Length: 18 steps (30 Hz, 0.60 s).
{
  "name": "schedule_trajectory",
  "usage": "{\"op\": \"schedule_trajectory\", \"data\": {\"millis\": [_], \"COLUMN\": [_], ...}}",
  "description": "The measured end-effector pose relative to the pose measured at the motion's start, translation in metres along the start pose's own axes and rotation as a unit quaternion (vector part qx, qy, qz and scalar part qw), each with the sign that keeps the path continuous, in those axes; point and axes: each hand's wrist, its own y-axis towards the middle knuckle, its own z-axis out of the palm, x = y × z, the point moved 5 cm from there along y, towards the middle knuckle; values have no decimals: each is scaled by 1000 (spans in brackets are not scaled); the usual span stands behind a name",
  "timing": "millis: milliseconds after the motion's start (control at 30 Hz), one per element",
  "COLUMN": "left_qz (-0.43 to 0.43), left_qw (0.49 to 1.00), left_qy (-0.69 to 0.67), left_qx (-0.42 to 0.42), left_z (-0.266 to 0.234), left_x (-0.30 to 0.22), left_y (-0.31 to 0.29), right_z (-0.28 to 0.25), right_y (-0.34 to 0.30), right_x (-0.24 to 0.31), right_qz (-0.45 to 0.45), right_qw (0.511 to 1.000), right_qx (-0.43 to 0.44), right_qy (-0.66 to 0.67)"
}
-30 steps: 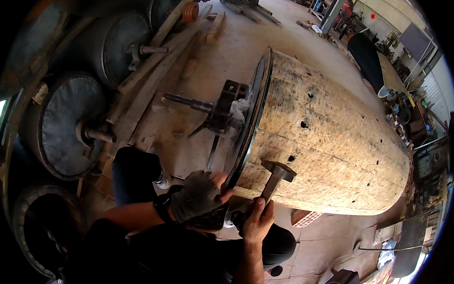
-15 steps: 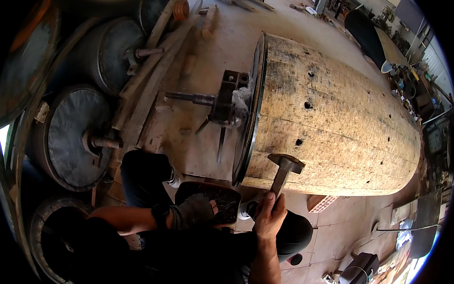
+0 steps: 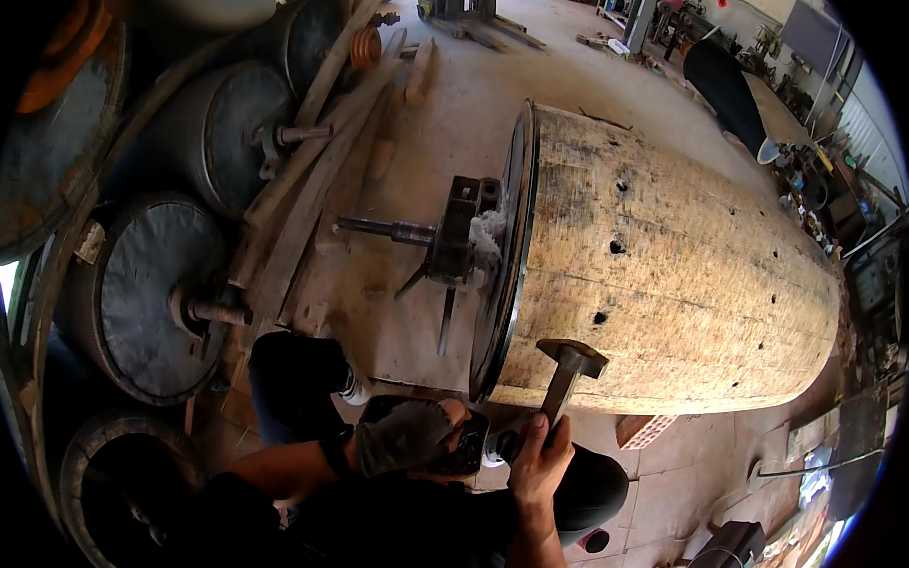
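Observation:
My right hand [image 3: 541,461] is wrapped round the handle of a hammer [image 3: 573,359], its steel head raised in front of the lower side of a big wooden-clad drum [image 3: 675,282]. Dark holes dot the drum's pale, scuffed surface. My left hand [image 3: 407,438], in a grey fingerless glove, is over a dark shallow tray [image 3: 466,459] between my knees. Its fingers are drawn together; whatever they may hold is too small to make out. From the drum's left end a metal shaft [image 3: 386,229] sticks out of a dark bearing block [image 3: 456,234].
Several dark metal drums [image 3: 159,284] with shafts are stacked at my left, beside wooden planks [image 3: 313,189]. A red perforated brick [image 3: 645,431] sits against the drum's underside. A forklift [image 3: 459,9] stands far off, and a dark bucket [image 3: 730,554] is at lower right.
My left hand has lifted a little and moved right over the tray, fingers now drawn together. The view has tilted up, so the scene sits lower. My right hand still holds the hammer.

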Motion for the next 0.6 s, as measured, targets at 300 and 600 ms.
{"op": "schedule_trajectory", "data": {"millis": [300, 600], "left_qz": [51, 145], "left_qw": [976, 933], "left_qy": [-74, -36], "left_qx": [-199, -328], "left_z": [-48, -79], "left_x": [-11, -36], "left_y": [46, 80], "right_z": [-5, 1], "right_y": [-1, 2], "right_x": [12, 30], "right_qz": [-15, -114], "right_qw": [999, 992], "right_qx": [-16, -37], "right_qy": [-34, -25]}}
